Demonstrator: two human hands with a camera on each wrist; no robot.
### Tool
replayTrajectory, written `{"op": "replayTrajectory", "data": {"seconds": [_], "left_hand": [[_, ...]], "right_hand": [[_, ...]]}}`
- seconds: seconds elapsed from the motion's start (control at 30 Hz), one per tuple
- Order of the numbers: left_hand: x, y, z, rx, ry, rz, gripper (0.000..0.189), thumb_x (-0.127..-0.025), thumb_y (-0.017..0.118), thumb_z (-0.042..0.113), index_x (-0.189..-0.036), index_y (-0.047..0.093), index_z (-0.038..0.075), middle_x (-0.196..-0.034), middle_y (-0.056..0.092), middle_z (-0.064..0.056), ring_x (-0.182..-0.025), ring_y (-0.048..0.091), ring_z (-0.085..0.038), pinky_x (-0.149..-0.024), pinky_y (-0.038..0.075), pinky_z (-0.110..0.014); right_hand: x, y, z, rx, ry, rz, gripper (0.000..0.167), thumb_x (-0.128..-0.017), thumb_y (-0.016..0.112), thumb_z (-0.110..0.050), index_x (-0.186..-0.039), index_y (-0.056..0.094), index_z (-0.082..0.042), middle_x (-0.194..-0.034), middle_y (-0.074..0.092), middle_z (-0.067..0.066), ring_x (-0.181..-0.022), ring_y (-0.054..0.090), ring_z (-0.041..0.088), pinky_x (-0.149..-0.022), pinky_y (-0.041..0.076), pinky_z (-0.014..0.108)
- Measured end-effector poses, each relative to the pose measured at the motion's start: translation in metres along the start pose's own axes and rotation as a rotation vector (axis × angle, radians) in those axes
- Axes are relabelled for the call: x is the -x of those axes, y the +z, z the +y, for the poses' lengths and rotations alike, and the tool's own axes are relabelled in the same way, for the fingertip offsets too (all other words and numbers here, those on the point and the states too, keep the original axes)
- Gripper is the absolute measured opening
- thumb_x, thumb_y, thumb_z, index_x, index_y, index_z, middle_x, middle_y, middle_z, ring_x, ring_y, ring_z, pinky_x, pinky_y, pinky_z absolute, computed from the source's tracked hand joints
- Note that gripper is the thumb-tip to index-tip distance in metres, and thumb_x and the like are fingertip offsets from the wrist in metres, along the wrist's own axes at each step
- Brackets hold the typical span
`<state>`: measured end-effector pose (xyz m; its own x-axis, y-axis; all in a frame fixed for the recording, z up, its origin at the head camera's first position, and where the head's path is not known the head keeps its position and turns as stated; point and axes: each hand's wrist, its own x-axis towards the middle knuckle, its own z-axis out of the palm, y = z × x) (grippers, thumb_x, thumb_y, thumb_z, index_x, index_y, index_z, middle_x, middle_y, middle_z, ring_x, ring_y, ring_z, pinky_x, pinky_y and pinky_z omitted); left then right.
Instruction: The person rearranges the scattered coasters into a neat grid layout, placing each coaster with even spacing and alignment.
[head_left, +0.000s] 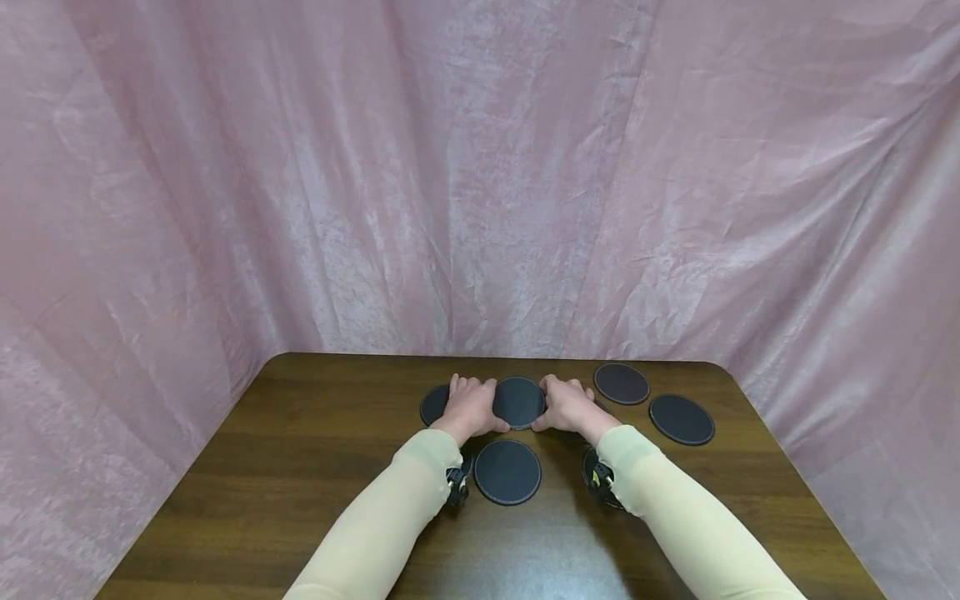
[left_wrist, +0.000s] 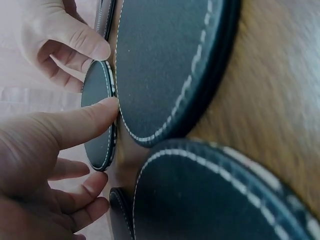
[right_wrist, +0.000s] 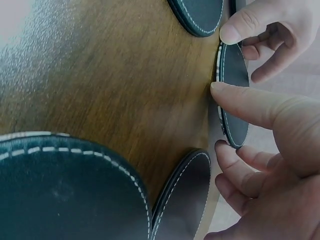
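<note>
A round black coaster [head_left: 518,402] with pale stitching lies between my two hands near the table's far side. My left hand [head_left: 471,407] holds its left part, the thumb at the near edge and the fingers round the side. From the right, my right hand [head_left: 567,406] grips the same coaster, thumb likewise at the near edge. In the left wrist view, the coaster [left_wrist: 95,95] is edge-on between both hands; the right wrist view shows the coaster [right_wrist: 235,75] with both thumbs at its rim. Another black coaster [head_left: 507,472] lies just nearer.
One coaster [head_left: 432,406] shows beside the left hand. At the right lie a brownish coaster [head_left: 622,384] and a black coaster [head_left: 682,419]. More coasters are partly hidden beneath the wrists and right hand. A pink curtain [head_left: 480,183] hangs behind the wooden table [head_left: 315,450].
</note>
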<state>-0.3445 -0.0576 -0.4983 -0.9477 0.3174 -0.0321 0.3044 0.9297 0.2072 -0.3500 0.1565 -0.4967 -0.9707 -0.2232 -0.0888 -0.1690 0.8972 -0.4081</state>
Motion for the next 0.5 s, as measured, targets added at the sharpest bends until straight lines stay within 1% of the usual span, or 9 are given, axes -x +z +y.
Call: {"op": "replayTrajectory", "data": {"seconds": [0.07, 0.13, 0.2, 0.27, 0.33, 0.43, 0.5], "left_hand": [[0.001, -0.001, -0.001, -0.013, 0.006, -0.004, 0.09, -0.089, 0.093, 0.05, -0.158, 0.058, 0.005, -0.15, 0.063, -0.021, -0.147, 0.048, -0.044, -0.133, 0.015, -0.061], [0.002, -0.002, -0.002, -0.021, 0.017, -0.004, 0.087, -0.088, 0.094, 0.05, -0.155, 0.061, 0.004, -0.148, 0.065, -0.02, -0.145, 0.05, -0.043, -0.133, 0.016, -0.061], [0.003, -0.002, -0.004, -0.03, 0.028, -0.006, 0.085, -0.088, 0.094, 0.05, -0.152, 0.063, 0.003, -0.147, 0.065, -0.02, -0.144, 0.051, -0.042, -0.133, 0.016, -0.061], [0.005, -0.003, -0.005, -0.041, 0.037, -0.014, 0.084, -0.089, 0.093, 0.05, -0.151, 0.064, 0.004, -0.147, 0.065, -0.019, -0.144, 0.051, -0.041, -0.132, 0.016, -0.062], [0.006, -0.003, -0.006, -0.042, 0.044, -0.021, 0.084, -0.089, 0.093, 0.051, -0.152, 0.063, 0.004, -0.148, 0.064, -0.018, -0.145, 0.05, -0.04, -0.132, 0.017, -0.063], [0.007, -0.002, -0.008, -0.023, 0.048, -0.034, 0.087, -0.09, 0.093, 0.05, -0.157, 0.059, 0.005, -0.153, 0.062, -0.017, -0.148, 0.049, -0.039, -0.132, 0.016, -0.064], [0.007, -0.001, -0.01, 0.001, 0.05, -0.041, 0.089, -0.09, 0.093, 0.048, -0.159, 0.057, 0.005, -0.155, 0.061, -0.017, -0.151, 0.048, -0.038, -0.132, 0.014, -0.064]], "right_hand": [[0.003, -0.001, -0.003, 0.006, -0.013, 0.004, 0.075, -0.081, 0.1, -0.03, -0.139, 0.062, -0.001, -0.091, 0.065, 0.005, -0.121, 0.056, 0.046, -0.11, 0.034, 0.068], [0.011, -0.008, -0.011, 0.01, -0.007, -0.015, 0.075, -0.082, 0.1, -0.026, -0.141, 0.062, -0.001, -0.092, 0.067, 0.003, -0.124, 0.055, 0.044, -0.115, 0.03, 0.071], [0.011, -0.008, -0.012, 0.019, -0.015, -0.024, 0.076, -0.082, 0.1, -0.027, -0.143, 0.062, -0.002, -0.095, 0.068, 0.003, -0.124, 0.055, 0.043, -0.116, 0.029, 0.071], [0.011, -0.008, -0.012, 0.029, -0.018, -0.039, 0.076, -0.082, 0.101, -0.029, -0.144, 0.063, -0.003, -0.101, 0.072, 0.004, -0.123, 0.055, 0.042, -0.114, 0.03, 0.07], [0.011, -0.008, -0.012, 0.041, -0.018, -0.064, 0.077, -0.083, 0.1, -0.031, -0.144, 0.064, -0.004, -0.11, 0.074, 0.007, -0.123, 0.055, 0.041, -0.114, 0.031, 0.071], [0.012, -0.01, -0.013, 0.066, -0.019, -0.096, 0.075, -0.085, 0.099, -0.033, -0.144, 0.065, -0.004, -0.122, 0.073, 0.01, -0.124, 0.055, 0.04, -0.115, 0.031, 0.074], [0.012, -0.011, -0.014, 0.078, -0.017, -0.115, 0.074, -0.086, 0.097, -0.034, -0.145, 0.065, -0.003, -0.127, 0.07, 0.012, -0.126, 0.054, 0.04, -0.117, 0.03, 0.075]]}}
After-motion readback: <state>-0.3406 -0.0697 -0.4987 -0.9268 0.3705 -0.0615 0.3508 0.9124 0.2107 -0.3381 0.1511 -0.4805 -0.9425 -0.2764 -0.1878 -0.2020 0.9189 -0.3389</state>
